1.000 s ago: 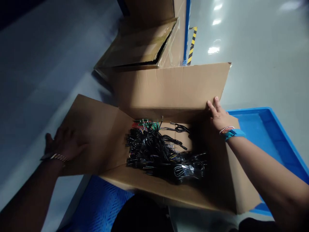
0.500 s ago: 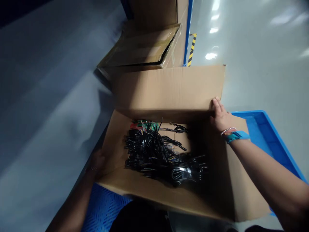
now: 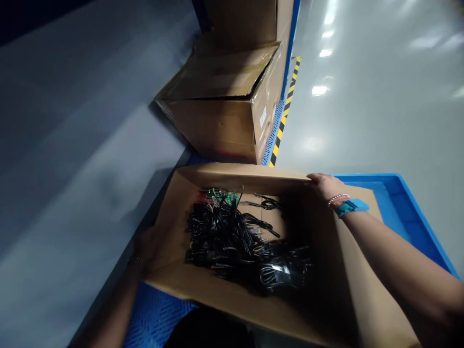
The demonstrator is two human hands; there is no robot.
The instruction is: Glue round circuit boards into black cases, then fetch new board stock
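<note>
A cardboard box (image 3: 170, 232) lies open below me, with bundles of black cables (image 3: 232, 232) inside. Green circuit boards (image 3: 226, 197) and something red lie at its far left, and a clear-wrapped cable bundle (image 3: 275, 275) rests at the near right. At the far right corner, my right hand (image 3: 324, 186) has its fingers bent over the box's top edge, gripping it; a bracelet and a blue band are on that wrist. My left hand (image 3: 145, 244) is against the box's left side, dark and blurred, so its fingers cannot be made out.
Beyond the box stands a taped carton (image 3: 217, 125), with another carton (image 3: 239, 19) behind it. A blue plastic tray (image 3: 409, 212) is on the right. Blue slatted matting (image 3: 155, 314) shows below, and yellow-black floor tape (image 3: 286, 116) runs at the back.
The far flap, upright before, has gone down out of sight behind the box edge, uncovering the front of the taped carton. My right hand has come down with it to the edge.
</note>
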